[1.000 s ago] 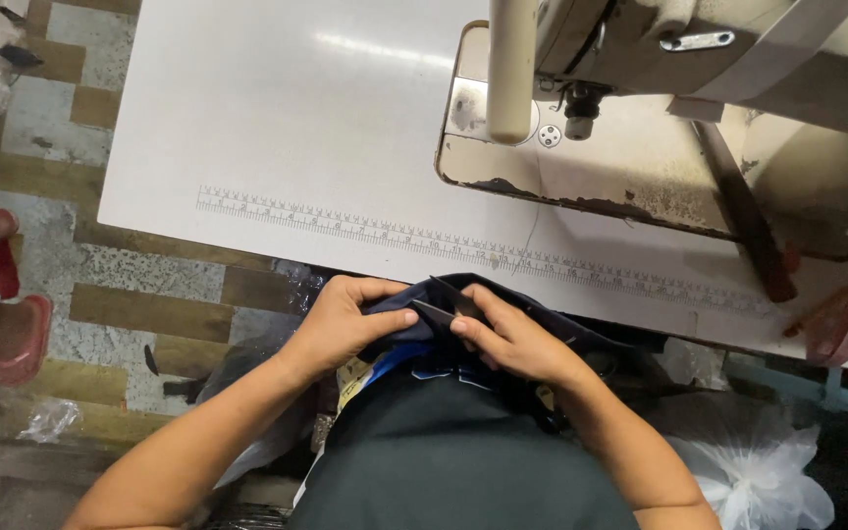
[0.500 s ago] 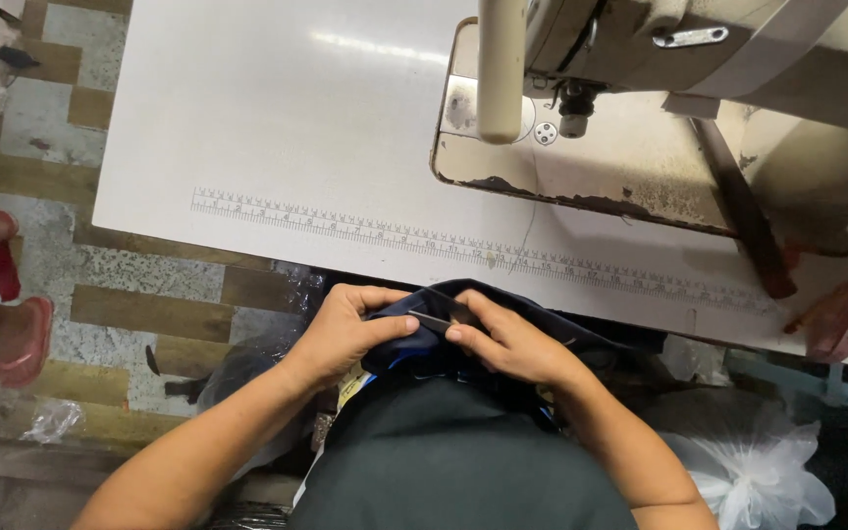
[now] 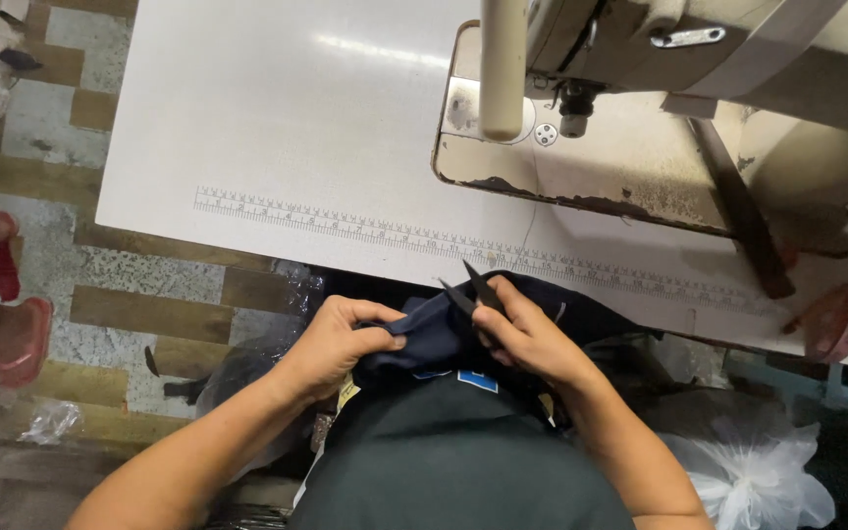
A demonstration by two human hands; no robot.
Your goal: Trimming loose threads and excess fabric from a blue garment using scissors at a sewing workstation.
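- Left hand (image 3: 331, 345): its grip pinches the navy fabric (image 3: 424, 334), just below the desk (image 3: 277, 128) edge.
- The fabric lies between both hands.
- Right hand (image 3: 532, 339): its grip holds open thread snips (image 3: 471, 290), blades beside the fabric, below the sewing machine (image 3: 640, 59).

Both forearms are seen bare from elbow to wrist; no sleeves, gloves, watch or rings are visible on the left hand (image 3: 331, 344) or the right hand (image 3: 532, 339). The torso is covered by a dark grey-green, plain-woven garment (image 3: 453, 461) (an apron or a shirt; which cannot be told). Fingernails are kept short and unpainted.
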